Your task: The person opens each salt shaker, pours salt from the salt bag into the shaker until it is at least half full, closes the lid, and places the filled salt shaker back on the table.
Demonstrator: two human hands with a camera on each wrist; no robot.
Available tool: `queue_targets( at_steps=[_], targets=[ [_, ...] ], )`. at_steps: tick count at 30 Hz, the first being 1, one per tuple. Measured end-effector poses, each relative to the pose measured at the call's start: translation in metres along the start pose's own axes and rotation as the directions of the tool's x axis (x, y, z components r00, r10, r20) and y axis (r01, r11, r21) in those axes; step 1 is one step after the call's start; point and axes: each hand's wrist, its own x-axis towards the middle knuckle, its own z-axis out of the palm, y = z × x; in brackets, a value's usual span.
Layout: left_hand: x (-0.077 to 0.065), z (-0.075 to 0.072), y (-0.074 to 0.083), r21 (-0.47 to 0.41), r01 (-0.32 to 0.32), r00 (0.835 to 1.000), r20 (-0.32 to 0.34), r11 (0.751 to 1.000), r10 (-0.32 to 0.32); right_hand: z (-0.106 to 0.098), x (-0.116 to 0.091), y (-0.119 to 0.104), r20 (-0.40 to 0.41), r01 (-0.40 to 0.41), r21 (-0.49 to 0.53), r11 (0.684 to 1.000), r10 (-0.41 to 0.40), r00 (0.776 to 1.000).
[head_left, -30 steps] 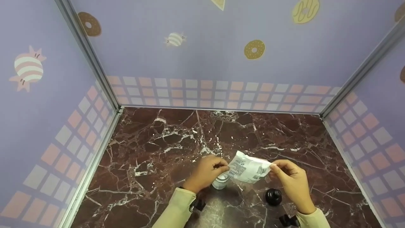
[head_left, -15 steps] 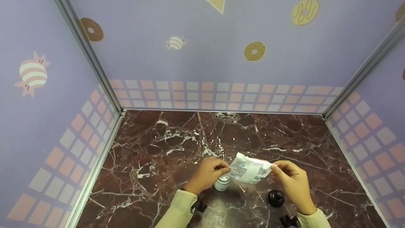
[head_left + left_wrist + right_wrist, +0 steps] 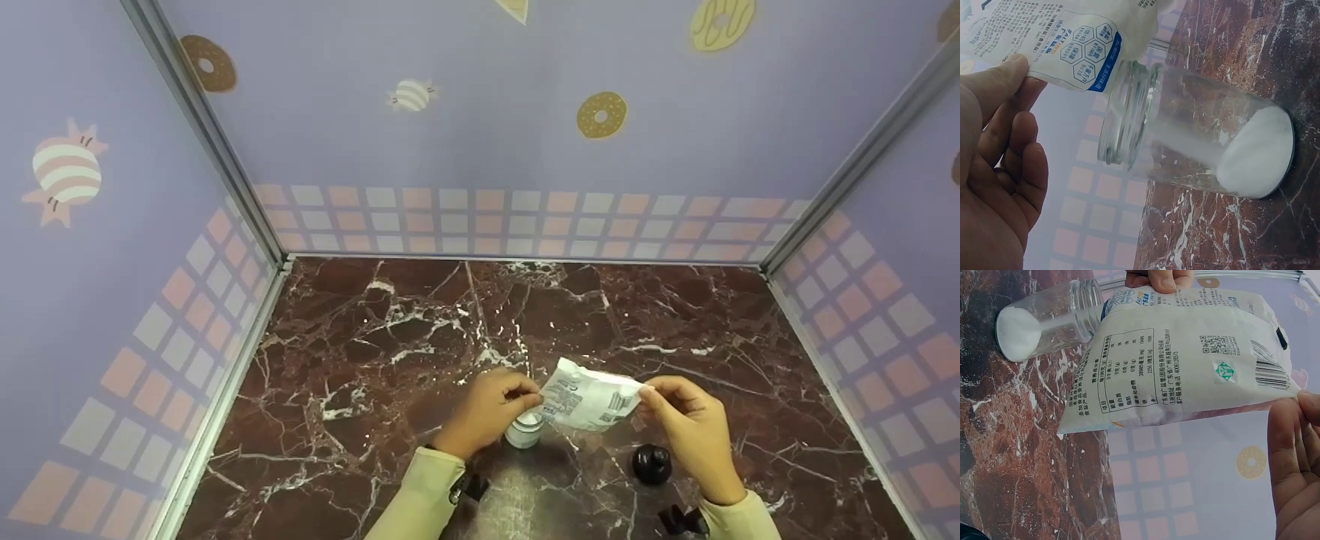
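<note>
A white printed bag of salt [image 3: 589, 397] is held tilted between both hands, its lower left corner at the mouth of a glass jar [image 3: 1196, 135]. My left hand [image 3: 491, 409] pinches the bag's edge close above the jar. At the opposite end, my right hand [image 3: 1297, 461] pinches a corner between thumb and fingers. The jar stands upright on the table, and a pale stream runs down inside it onto a sloping heap of white salt [image 3: 1258, 154]. In the head view, the left hand hides part of the jar's rim.
A black round object with a knob [image 3: 651, 463] sits on the table between the jar and the right wrist. White grains lie scattered on the dark red marbled tabletop [image 3: 420, 337]. Purple patterned walls [image 3: 487, 142] enclose the back and both sides.
</note>
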Motion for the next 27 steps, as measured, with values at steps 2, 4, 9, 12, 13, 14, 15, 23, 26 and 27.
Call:
queue_targets(
  at_steps=[2,4,9,12,13,14,15,23,26,27],
  targets=[
    [0.0000,-0.0001,0.0008,0.007,-0.001,1.000,-0.003,1.000,0.001,0.0005,0.0002,-0.0005,-0.005,-0.002,-0.001,1.000,0.002,1.000],
    [0.0004,-0.0002,0.0016,0.010,-0.005,1.000,-0.007,1.000,0.005,0.0006,0.0008,-0.0007,-0.009,0.000,-0.004,1.000,0.000,1.000],
    [0.0025,-0.0007,0.0042,0.002,-0.012,1.000,-0.014,1.000,0.012,0.0001,0.0031,-0.0016,-0.008,0.011,-0.011,1.000,-0.012,1.000],
    [0.0038,-0.0007,0.0053,-0.006,-0.015,1.000,-0.018,1.000,0.015,-0.0006,0.0043,-0.0019,-0.007,0.017,-0.011,1.000,-0.017,1.000],
    [0.0040,-0.0006,0.0054,-0.007,-0.015,1.000,-0.018,1.000,0.015,-0.0009,0.0045,-0.0021,-0.008,0.019,-0.015,1.000,-0.019,1.000],
    [0.0042,-0.0004,0.0056,-0.009,-0.014,1.000,-0.019,1.000,0.014,-0.0012,0.0047,-0.0024,-0.008,0.022,-0.019,1.000,-0.023,1.000],
    [0.0043,-0.0002,0.0056,-0.009,-0.012,1.000,-0.020,1.000,0.012,-0.0014,0.0050,-0.0024,-0.007,0.026,-0.023,0.999,-0.026,1.000],
    [0.0037,0.0017,0.0054,-0.017,0.003,1.000,-0.018,1.000,-0.003,-0.0033,0.0063,-0.0022,-0.011,0.038,-0.042,0.998,-0.038,0.999],
    [0.0034,0.0023,0.0060,-0.046,0.005,1.000,-0.014,0.999,-0.006,-0.0039,0.0066,-0.0019,-0.004,0.055,-0.047,0.997,-0.056,0.998],
    [0.0034,0.0027,0.0056,-0.052,0.005,1.000,-0.013,0.999,-0.006,-0.0040,0.0066,-0.0017,-0.003,0.064,-0.049,0.997,-0.064,0.998]
  ],
)
